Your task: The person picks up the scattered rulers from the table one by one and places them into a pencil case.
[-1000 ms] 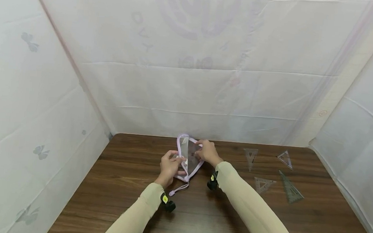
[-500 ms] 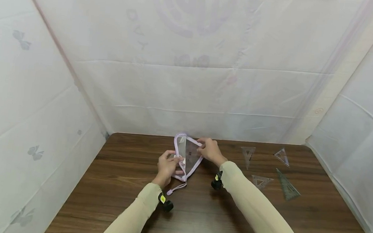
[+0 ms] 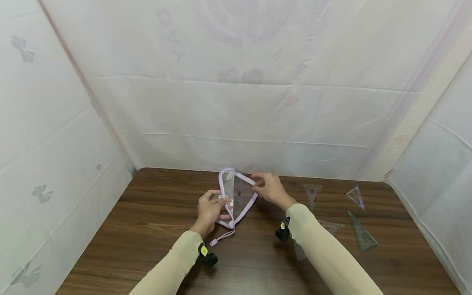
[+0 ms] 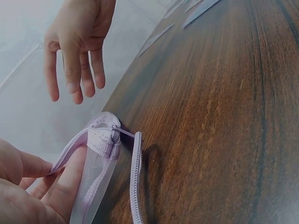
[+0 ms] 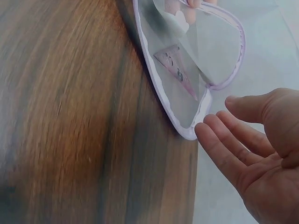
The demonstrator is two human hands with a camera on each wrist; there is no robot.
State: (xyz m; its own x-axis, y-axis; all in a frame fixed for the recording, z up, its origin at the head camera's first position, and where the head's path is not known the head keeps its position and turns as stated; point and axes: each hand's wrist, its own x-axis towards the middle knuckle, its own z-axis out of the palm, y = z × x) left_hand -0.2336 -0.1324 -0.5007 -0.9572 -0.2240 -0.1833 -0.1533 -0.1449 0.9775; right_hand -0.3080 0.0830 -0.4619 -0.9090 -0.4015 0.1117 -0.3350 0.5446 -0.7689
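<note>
A clear pouch (image 3: 237, 197) with lilac trim was pinched by the left hand (image 3: 209, 209) near its zipper end, low over the brown surface (image 3: 250, 270). The right hand (image 3: 271, 188) was held open with straight fingers (image 5: 224, 154), fingertips touching the pouch's far rim. A small set square (image 5: 175, 65) was seen inside the pouch.

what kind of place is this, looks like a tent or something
Probably a makeshift recording booth, not a tent: white sheets hang round a wood-grain table, where clear set squares lie beside a mesh zip pouch the left hand holds.
</note>
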